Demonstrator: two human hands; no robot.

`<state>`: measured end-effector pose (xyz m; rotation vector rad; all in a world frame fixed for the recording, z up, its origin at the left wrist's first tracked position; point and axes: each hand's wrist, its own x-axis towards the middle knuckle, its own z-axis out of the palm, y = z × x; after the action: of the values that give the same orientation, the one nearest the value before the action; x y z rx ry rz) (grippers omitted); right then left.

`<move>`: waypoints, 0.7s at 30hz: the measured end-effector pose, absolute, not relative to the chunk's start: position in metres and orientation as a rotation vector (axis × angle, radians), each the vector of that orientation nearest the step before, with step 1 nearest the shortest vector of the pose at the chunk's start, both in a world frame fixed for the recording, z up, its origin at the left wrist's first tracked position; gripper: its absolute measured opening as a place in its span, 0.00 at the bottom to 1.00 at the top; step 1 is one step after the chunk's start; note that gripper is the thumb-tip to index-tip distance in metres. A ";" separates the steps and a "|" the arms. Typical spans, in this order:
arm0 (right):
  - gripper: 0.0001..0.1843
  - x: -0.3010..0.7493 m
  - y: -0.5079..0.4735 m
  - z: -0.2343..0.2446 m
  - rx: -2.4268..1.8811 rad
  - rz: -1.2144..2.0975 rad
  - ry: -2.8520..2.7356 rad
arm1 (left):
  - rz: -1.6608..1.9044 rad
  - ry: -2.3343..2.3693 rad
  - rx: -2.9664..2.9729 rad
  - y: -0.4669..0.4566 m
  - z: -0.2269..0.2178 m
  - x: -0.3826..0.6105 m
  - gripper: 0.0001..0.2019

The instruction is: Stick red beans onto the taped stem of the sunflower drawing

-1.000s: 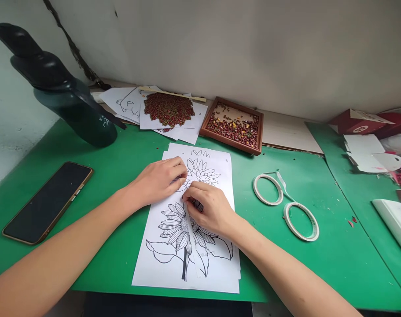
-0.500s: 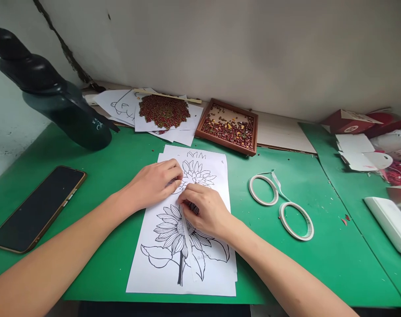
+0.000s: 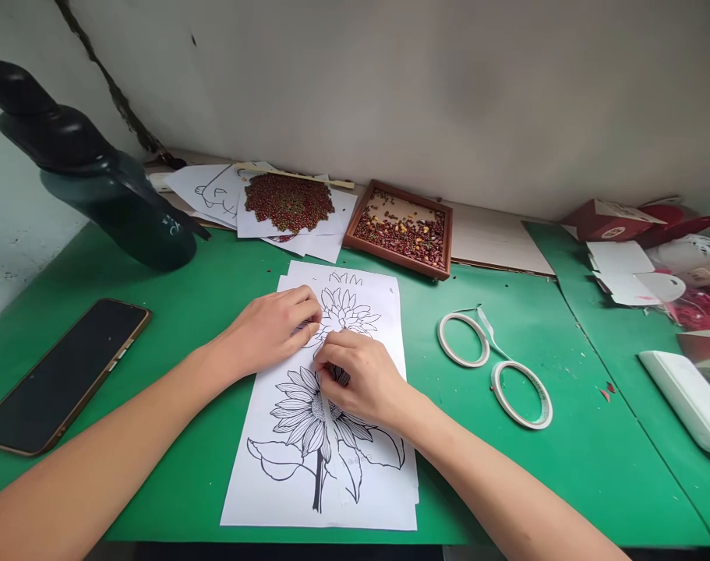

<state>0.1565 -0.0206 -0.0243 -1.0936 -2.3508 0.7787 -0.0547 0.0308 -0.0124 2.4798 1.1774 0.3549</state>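
Observation:
A white sheet with a black line drawing of a sunflower [image 3: 299, 409] lies on the green table, partly over other sheets with a petalled flower drawing [image 3: 348, 310]. My right hand [image 3: 363, 374] is over the sunflower's top petals, thumb and fingers pinched at the upper end of a pale strip of tape [image 3: 333, 436] that runs down across the flower. Beside it, my left hand [image 3: 281, 327] rests on the upper drawing with its fingers curled and thumb against them. What those left fingertips hold, if anything, is hidden.
Right of the paper lie two tape rolls [image 3: 464, 340] [image 3: 521, 394]. Behind stand a wooden tray of mixed beans [image 3: 407, 238] and sheets bearing a bean pile [image 3: 287, 202]. A phone [image 3: 65, 374] and dark bottle [image 3: 121, 202] are left; a white device [image 3: 685, 397] and boxes [image 3: 615, 222] are right.
The view has shifted slightly, so things sit a little lower. Both hands keep nearly the same place and pose on the paper.

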 end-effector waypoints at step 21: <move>0.12 0.161 -0.016 -0.029 -1.043 0.874 -2.287 | 0.360 1.174 2.524 0.032 -0.016 -0.056 0.05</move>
<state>0.1612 -0.0158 -0.0286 -1.0427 -2.2872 0.8741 -0.0555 0.0317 -0.0157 2.5241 1.1739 0.3605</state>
